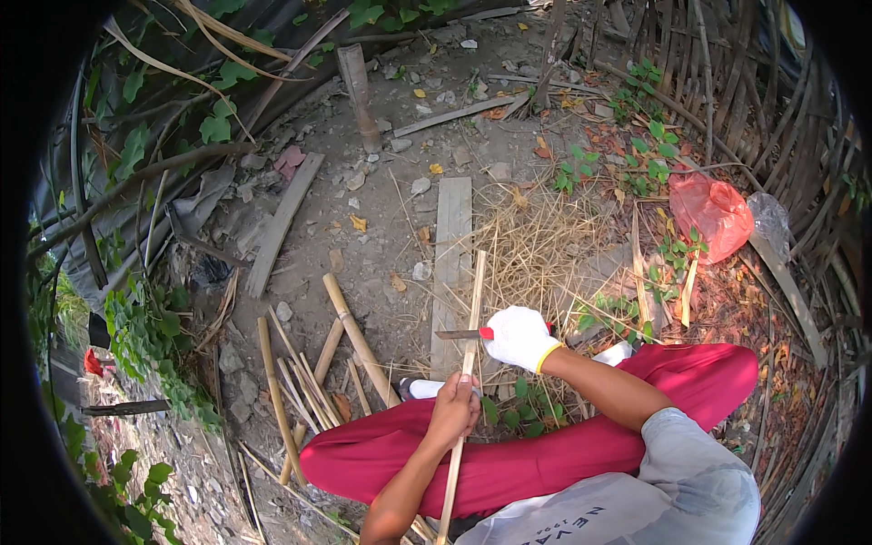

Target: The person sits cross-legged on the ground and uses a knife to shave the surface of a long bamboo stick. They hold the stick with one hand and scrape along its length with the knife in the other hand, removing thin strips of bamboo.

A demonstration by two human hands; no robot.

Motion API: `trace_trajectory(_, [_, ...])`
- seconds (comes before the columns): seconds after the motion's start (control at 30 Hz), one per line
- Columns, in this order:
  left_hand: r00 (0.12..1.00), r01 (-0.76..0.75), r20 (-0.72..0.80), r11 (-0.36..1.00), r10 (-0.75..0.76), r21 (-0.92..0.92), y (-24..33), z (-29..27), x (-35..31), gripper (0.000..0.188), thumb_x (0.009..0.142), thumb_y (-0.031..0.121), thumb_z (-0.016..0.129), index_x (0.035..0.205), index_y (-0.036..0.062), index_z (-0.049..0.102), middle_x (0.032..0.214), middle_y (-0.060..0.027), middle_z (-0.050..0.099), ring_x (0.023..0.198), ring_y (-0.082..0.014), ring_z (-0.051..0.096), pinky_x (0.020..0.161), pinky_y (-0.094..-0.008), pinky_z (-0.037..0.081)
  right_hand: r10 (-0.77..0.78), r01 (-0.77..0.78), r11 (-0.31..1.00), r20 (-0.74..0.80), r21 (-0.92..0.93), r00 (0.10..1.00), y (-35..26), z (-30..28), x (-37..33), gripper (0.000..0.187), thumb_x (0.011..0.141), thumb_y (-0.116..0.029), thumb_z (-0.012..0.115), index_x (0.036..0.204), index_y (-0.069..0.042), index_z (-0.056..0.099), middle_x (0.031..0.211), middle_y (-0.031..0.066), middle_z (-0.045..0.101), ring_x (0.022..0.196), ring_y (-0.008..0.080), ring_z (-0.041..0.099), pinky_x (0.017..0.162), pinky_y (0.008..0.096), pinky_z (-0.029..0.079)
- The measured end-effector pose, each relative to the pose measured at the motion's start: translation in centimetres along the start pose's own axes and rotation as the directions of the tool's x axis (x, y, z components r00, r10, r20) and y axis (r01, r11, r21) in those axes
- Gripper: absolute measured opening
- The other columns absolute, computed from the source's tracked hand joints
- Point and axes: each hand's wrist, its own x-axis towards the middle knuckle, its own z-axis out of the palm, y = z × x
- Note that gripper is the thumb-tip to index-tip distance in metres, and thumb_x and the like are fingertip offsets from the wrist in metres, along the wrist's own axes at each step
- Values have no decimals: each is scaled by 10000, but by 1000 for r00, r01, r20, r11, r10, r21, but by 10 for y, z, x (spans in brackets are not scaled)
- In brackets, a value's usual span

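Observation:
My left hand [453,408], bare, is closed around a long pale bamboo strip [478,289] that runs from my lap up and away from me. Farther along the strip, my right hand [520,337] wears a white knit glove with a yellow cuff. It grips a knife by a red handle [487,333], mostly hidden in the glove. The dark knife blade [457,335] points left and lies across the strip, seemingly touching it. Below the strip, a flat grey board [450,236] lies on the ground.
Thin straw-like shavings [536,241] are heaped right of the board. Bamboo poles [360,338] and thin split strips [309,392] lie to my left. A red plastic bag [711,216] sits at the right, near a stick fence [727,82]. Another plank [283,224] lies far left.

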Motion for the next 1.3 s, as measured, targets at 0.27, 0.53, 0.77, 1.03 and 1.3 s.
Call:
trace_trajectory(0.27, [992, -3, -124, 987, 23, 162, -10, 7, 1, 264, 1110, 285, 405, 995, 61, 487, 606, -18, 475, 440, -129, 453, 392, -317, 367, 73, -73, 997, -5, -7, 997, -3, 34, 16, 272, 811, -242, 650, 873, -6, 771, 856, 254, 730, 833, 392, 737, 751, 480, 582])
trace_trajectory(0.53, [956, -152, -184, 923, 229, 355, -39, -14, 24, 241, 1109, 306, 414, 1010, 87, 434, 626, 13, 432, 421, -96, 397, 348, -288, 314, 146, -143, 988, -74, 54, 986, -8, 48, 45, 267, 808, -227, 648, 879, -1, 770, 870, 264, 731, 853, 394, 741, 754, 476, 587])
trace_trajectory(0.77, [977, -23, -204, 979, 65, 202, -10, 0, 9, 233, 1109, 294, 407, 1005, 90, 447, 609, 21, 430, 422, -86, 381, 341, -290, 289, 223, -219, 974, -91, 52, 970, -1, 39, 65, 272, 843, -224, 634, 912, 2, 769, 912, 259, 739, 887, 395, 741, 784, 472, 590])
trace_trajectory(1.03, [996, 16, -87, 984, -1, 176, -1, 12, -10, 280, 1108, 280, 414, 966, 54, 500, 589, -3, 452, 432, -111, 421, 370, -317, 341, 284, -304, 952, -242, -47, 928, 63, 21, 104, 260, 870, -232, 638, 970, -37, 775, 990, 238, 746, 974, 364, 739, 819, 459, 587])
trace_trajectory(1.3, [995, 102, -24, 995, -102, 18, 8, 6, -25, 220, 1113, 278, 402, 986, 107, 455, 603, 6, 420, 413, -86, 348, 327, -271, 245, 607, -614, 772, -95, -165, 789, 192, -5, 69, 278, 884, -255, 664, 1076, -95, 788, 1099, 165, 755, 1048, 348, 728, 851, 457, 586])
